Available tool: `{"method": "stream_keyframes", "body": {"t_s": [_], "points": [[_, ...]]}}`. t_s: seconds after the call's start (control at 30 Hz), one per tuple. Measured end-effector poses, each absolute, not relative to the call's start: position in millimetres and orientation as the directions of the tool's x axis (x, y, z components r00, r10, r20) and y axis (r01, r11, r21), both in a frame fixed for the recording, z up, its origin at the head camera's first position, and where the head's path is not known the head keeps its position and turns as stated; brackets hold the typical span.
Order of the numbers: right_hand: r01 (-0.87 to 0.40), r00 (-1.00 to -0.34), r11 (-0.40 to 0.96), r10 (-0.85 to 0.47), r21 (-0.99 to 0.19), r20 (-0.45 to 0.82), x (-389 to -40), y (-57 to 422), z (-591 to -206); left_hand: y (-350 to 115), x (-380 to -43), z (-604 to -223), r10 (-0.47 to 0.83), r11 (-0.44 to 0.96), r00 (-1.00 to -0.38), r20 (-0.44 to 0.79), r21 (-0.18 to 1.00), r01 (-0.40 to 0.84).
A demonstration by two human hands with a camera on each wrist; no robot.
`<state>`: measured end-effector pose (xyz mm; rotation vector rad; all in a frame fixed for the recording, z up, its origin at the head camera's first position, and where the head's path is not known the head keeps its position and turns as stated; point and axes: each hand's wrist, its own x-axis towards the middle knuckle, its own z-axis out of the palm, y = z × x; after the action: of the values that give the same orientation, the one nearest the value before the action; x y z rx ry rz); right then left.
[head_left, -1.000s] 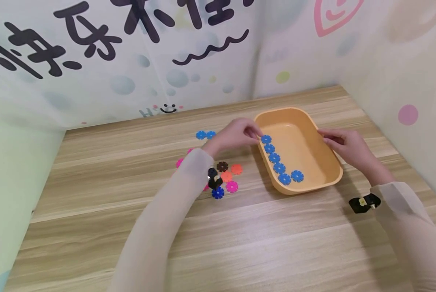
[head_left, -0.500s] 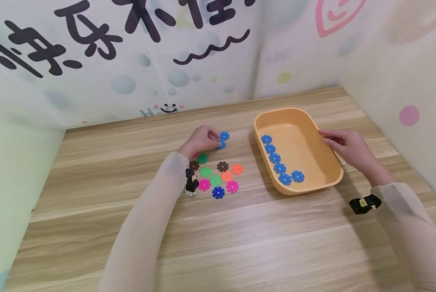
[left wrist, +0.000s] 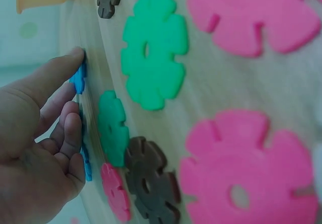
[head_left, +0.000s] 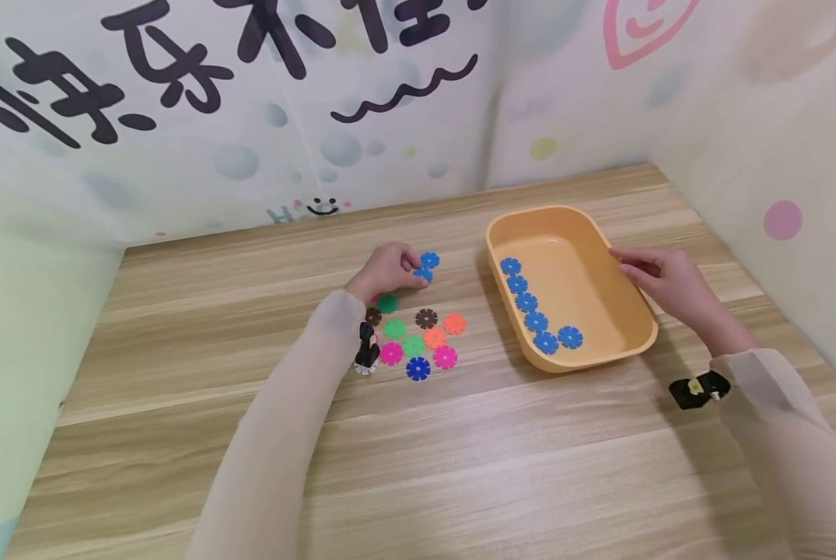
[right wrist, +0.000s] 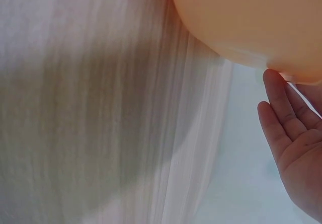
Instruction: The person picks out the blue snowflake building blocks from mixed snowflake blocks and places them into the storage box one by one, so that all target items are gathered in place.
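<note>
My left hand is at the back of the pile of notched plastic discs, its thumb and fingers pinching a blue notched disc low over the table. A second blue disc lies just behind it. In the left wrist view, thumb and forefinger meet at the blue disc, and more blue shows behind the curled fingers. My right hand holds the right rim of an orange tray, thumb and fingers on either side. Several blue discs line the tray's left side, with one more beside the row.
Loose discs lie left of the tray: green, brown, orange, pink, dark blue and a white one partly under the left wrist. Printed walls stand behind and right of the wooden table.
My left hand has moved from the tray's left rim back to the blue discs on the table and taken hold of one. My right hand and the tray have stayed put.
</note>
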<state>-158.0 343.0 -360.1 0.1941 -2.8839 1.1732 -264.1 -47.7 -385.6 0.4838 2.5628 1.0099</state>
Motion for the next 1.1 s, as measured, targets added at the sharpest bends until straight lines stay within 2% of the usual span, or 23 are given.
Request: {"method": "stream_keyframes", "body": {"t_s": [0.4, 0.83, 1.1], "points": [[-0.133, -0.991, 0.707, -0.107, -0.694, 0.080, -156.9, 342.0, -360.7, -46.4, -266.8, -389.2, 0.444, 0.677, -0.871, -0.211, 0.715, 0.172], [-0.133, -0.991, 0.706, -0.109, -0.695, 0.080, -157.2, 343.1, -360.9, -42.1, -264.7, -388.5, 0.487, 0.657, -0.862, -0.141, 0.710, 0.255], [-0.138, -0.990, 0.711, -0.103, -0.689, 0.093, -157.0, 342.0, -360.1, -42.3, -264.5, -386.7, 0.484, 0.642, -0.865, -0.131, 0.725, 0.250]]}}
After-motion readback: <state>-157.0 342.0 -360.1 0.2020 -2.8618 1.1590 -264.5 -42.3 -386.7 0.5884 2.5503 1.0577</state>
